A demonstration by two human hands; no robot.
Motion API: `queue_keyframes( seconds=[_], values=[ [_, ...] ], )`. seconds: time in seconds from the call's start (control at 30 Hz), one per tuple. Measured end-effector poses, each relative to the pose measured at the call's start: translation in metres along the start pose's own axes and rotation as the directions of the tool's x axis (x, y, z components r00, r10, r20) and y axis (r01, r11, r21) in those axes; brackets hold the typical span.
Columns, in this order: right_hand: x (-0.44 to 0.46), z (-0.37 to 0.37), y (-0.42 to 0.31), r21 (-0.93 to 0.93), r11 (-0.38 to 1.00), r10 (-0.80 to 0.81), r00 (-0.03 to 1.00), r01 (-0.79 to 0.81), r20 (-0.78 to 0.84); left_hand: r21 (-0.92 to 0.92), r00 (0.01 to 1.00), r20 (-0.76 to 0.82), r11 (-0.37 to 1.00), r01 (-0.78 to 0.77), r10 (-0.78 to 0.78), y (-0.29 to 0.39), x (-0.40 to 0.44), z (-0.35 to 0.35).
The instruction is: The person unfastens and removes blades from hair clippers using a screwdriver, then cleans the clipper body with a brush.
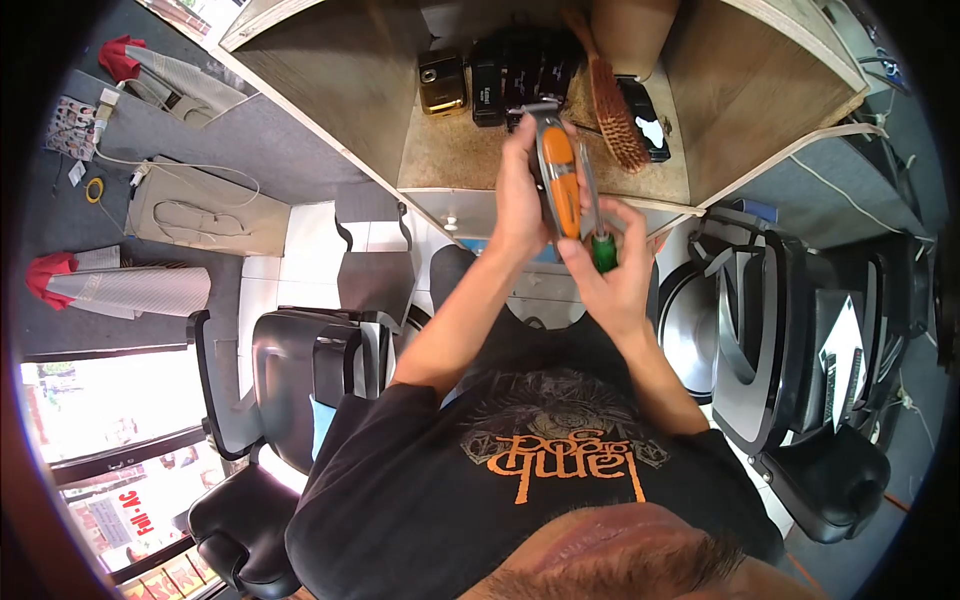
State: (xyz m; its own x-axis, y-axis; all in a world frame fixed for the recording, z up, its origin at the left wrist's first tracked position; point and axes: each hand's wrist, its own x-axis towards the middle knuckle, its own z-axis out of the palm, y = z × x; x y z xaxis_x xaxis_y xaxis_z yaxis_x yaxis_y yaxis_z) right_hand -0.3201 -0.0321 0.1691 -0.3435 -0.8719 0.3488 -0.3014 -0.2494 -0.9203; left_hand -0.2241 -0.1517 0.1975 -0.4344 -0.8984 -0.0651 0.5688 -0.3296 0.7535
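Orange-and-grey hair clipper (pixel 560 175) is showing at the wooden shelf (pixel 450 165)'s front edge; I'm wrapping the left hand (pixel 519 205) around it while the right hand (pixel 618 290) is gripping a green-handled screwdriver (pixel 604 252) beside it

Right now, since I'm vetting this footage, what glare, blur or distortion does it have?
Head view: window blown out to white; glare on the round metal chair base; back of the wooden shelf in shadow; strong wide-angle bending with dark, rounded corners; clipper slightly soft, cause unclear.
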Motion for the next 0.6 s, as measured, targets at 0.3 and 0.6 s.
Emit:
queue_keyframes(
  seconds=[0.3, 0.6],
  values=[
    [-0.057, -0.014, 0.038, 0.011, 0.997, 0.077, 0.99, -0.076, -0.121, 0.197, 0.999, 0.037, 0.98, -0.01, 0.003, -0.033, -0.048, 0.014],
    [-0.057, -0.027, 0.034, 0.0, 0.999, 0.045, 0.989, -0.046, -0.141, 0.425, 0.966, 0.26, 0.9, -0.101, -0.015, -0.027, -0.045, 0.026]
  ],
)
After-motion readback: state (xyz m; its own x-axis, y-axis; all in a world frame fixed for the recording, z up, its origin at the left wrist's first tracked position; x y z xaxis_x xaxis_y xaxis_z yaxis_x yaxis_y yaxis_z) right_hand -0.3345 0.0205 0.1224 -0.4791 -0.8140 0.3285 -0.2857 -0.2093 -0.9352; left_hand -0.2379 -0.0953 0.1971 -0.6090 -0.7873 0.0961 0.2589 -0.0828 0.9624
